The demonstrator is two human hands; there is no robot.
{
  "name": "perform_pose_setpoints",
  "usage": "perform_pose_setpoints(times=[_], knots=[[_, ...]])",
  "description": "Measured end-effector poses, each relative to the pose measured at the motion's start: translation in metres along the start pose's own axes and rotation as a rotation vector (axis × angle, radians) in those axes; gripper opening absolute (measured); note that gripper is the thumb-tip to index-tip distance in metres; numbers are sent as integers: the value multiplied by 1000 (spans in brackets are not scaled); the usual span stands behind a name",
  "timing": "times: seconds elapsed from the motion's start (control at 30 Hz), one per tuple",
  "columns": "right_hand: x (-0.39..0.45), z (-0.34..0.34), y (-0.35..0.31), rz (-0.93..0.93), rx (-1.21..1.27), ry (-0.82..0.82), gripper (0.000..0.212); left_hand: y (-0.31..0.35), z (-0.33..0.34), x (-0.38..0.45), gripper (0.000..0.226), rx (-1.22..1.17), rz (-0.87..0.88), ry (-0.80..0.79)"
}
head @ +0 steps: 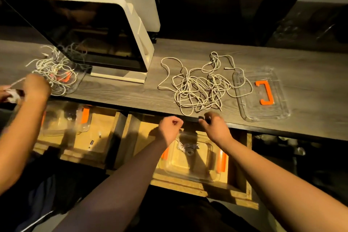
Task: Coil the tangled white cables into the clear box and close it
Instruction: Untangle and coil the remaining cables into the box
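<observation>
Honestly, with both hands curled at the table (131,98) edge, left hand (170,124) clenched, right hand (213,121) pinching something dark, the white cables (199,88) mid-frame could snag as one clump, missing the clear box (190,162) below.

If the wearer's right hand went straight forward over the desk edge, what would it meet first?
Probably the tangled white cables just beyond the right hand; the clear lid lies off to the right. Depth is unclear.
</observation>
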State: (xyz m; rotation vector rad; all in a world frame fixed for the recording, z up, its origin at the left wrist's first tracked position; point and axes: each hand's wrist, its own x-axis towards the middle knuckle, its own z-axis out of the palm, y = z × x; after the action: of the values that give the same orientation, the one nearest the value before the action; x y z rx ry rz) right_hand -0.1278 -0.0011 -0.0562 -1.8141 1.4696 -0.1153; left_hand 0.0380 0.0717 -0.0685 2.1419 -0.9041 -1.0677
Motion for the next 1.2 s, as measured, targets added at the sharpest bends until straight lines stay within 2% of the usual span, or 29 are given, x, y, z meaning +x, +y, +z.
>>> perform_pose_setpoints(times=[0.07, 0.17, 0.23, 0.3, 0.37, 0.4, 0.5, 0.57, 0.67, 0.8, 0.93, 1.07, 1.13, 1.2], knots=[[15, -6, -10, -99, -43, 152, 29, 14, -1, 16, 17, 90, 98, -36], [33, -18, -18, -203, -191, 300, 51, 38, 5, 38, 25, 146, 212, -79], [43, -23, -15, -231, -396, 307, 53, 51, 11, 48, 34, 166, 242, -161], [55, -27, -6, -238, -506, 266, 37, 60, 20, 60, 46, 203, 229, -343], [61, -31, 1, -296, -442, 219, 18, 61, 27, 65, 52, 283, 223, -465], [63, -34, 2, -317, -405, 210, 14, 63, 30, 68, 46, 317, 247, -479], [66, -41, -5, -401, -333, 234, 13, 68, 30, 71, 8, 261, 286, -415], [65, -55, -20, -410, -231, 293, 9, 79, 22, 69, 21, 97, 255, -375], [59, -86, -49, -355, 97, 322, 11, 92, 6, 70, 34, -58, 261, -268], [49, -126, -84, -283, 478, 301, 9, 118, -11, 73, 36, -130, 324, -185], [38, -166, -112, -264, 829, 381, 16, 138, -32, 69, 35, -72, 286, -220], [27, -203, -125, -306, 802, 364, 18, 155, -58, 56, 48, -162, 290, -84], [23, -217, -126, -284, 792, 352, 21, 169, -73, 46, 40, -243, 320, -80], [22, -227, -120, -212, 704, 374, 22, 184, -90, 34, 26, -354, 363, -151]])
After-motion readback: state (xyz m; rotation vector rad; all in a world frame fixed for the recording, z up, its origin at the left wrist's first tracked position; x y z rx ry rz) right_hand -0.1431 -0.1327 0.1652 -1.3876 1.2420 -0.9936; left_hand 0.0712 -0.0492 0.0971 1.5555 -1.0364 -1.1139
